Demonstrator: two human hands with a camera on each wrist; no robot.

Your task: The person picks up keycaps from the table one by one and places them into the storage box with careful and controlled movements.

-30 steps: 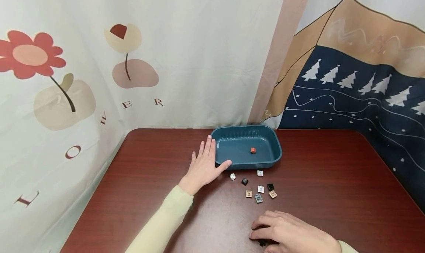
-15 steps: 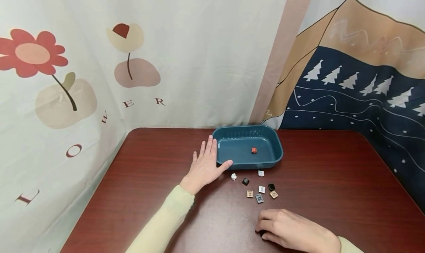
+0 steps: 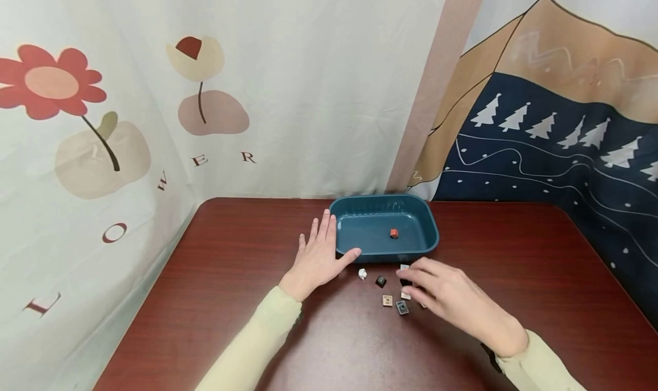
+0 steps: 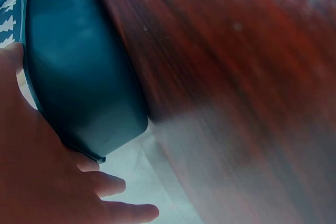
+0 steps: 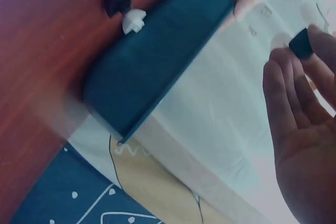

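My left hand (image 3: 319, 260) rests with spread, straight fingers against the left end of a dark teal tray (image 3: 385, 258). A small orange-red keycap (image 3: 394, 233) lies inside the tray. Between the thumb and fingers of my right hand (image 3: 457, 297) a dark keycap (image 5: 301, 44) is pinched, held above the table just in front of the tray. Below and beside that hand lie a white keycap (image 3: 362, 274), a black keycap (image 3: 381, 281), a beige keycap (image 3: 388, 301) and a grey keycap (image 3: 402, 307). My right hand partly covers other keycaps.
The tray stands at the back edge of a reddish-brown wooden table (image 3: 231, 277). Behind it hangs a pale curtain (image 3: 308, 94) with flower prints. A dark blue cloth with tree prints (image 3: 565, 151) is at the right.
My right hand closed on a dark keycap near the table's front, then carried it forward to the front of the tray. My left hand and the tray have stayed put.
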